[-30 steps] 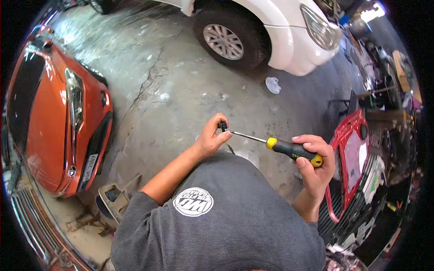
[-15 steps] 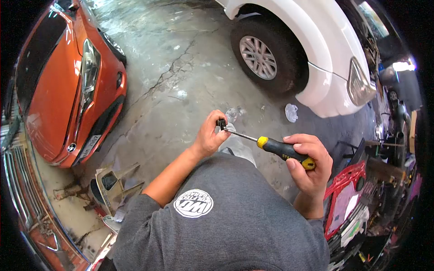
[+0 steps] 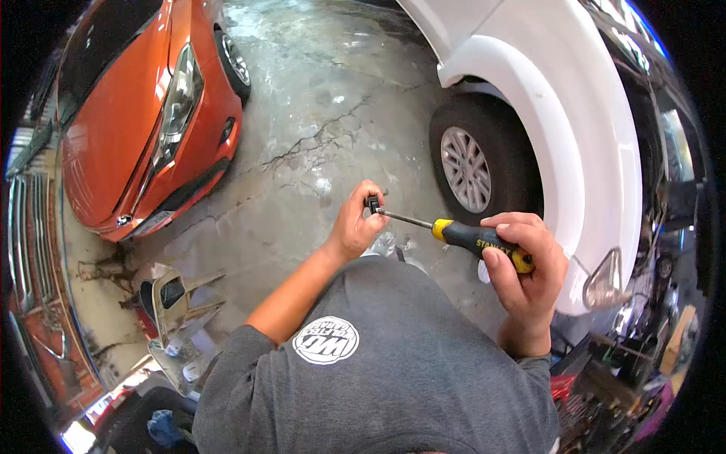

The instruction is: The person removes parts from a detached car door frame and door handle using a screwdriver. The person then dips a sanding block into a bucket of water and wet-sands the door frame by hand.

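Between the thumb and fingers of my left hand [image 3: 355,223] is a small black plastic part [image 3: 372,203]; its exact kind is too small to make out. My right hand [image 3: 529,268] grips the black and yellow handle of a screwdriver [image 3: 484,240]. The metal shaft points left, and its tip meets the small part by my left thumb. Both hands are held in front of my grey shirt [image 3: 423,356], above the floor.
An orange car [image 3: 121,136] stands at the left. To the right is a white vehicle [image 3: 529,91] with its front wheel [image 3: 465,170] close by. Cracked concrete floor [image 3: 325,144] lies between them. Loose car parts [image 3: 178,303] lie at lower left.
My view has shifted, so both vehicles sit further right in the picture and the white one appears closer. My hands keep their hold, with the screwdriver tip still at the small black part.
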`<state>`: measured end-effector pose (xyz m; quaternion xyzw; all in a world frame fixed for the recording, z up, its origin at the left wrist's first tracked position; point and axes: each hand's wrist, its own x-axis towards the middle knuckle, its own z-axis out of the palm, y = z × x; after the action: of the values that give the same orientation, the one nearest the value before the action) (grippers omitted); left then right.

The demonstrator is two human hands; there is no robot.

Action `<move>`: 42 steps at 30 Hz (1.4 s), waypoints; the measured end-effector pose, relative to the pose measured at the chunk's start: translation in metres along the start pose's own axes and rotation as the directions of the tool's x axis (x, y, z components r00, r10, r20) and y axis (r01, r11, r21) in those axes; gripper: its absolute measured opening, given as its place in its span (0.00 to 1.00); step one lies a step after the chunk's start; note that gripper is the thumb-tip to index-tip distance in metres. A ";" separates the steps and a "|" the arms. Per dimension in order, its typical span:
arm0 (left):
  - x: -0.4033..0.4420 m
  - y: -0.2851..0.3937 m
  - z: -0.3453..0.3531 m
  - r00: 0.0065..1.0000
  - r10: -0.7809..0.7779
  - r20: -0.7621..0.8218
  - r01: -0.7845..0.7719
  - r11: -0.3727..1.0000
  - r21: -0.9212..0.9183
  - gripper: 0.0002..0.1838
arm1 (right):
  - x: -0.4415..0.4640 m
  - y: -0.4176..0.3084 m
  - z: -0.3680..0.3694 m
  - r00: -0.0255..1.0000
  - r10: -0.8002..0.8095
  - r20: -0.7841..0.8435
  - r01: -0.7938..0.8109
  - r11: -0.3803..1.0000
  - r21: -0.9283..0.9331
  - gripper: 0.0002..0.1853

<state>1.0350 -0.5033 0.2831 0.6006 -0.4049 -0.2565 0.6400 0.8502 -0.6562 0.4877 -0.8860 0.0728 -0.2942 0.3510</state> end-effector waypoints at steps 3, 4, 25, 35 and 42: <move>0.043 -0.010 -0.015 0.999 0.028 -0.040 -0.027 0.999 0.027 0.16 | 0.060 0.019 0.003 0.994 -0.051 0.096 0.061 0.993 -0.097 0.17; 0.055 -0.015 -0.021 0.998 0.032 -0.056 -0.030 0.999 0.036 0.16 | 0.082 0.020 0.004 0.988 -0.005 0.154 0.028 0.988 -0.151 0.17; 0.421 -0.135 -0.323 0.955 0.186 -0.231 -0.118 0.953 0.280 0.16 | 0.544 0.175 0.192 0.819 -0.303 0.487 0.448 0.868 -0.214 0.27; 0.663 -0.208 -0.448 0.899 0.117 -0.422 -0.001 0.964 0.265 0.14 | 0.799 0.332 0.263 0.760 -0.372 0.532 0.466 0.883 -0.048 0.25; 0.822 -0.238 -0.540 0.842 0.253 -0.476 -0.086 0.935 0.344 0.16 | 1.009 0.405 0.315 0.653 -0.426 0.626 0.554 0.832 -0.012 0.28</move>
<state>1.9630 -0.9054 0.2501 0.7009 -0.3067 0.0375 0.6429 1.8850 -1.1136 0.5099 -0.9488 -0.2556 -0.0735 0.1705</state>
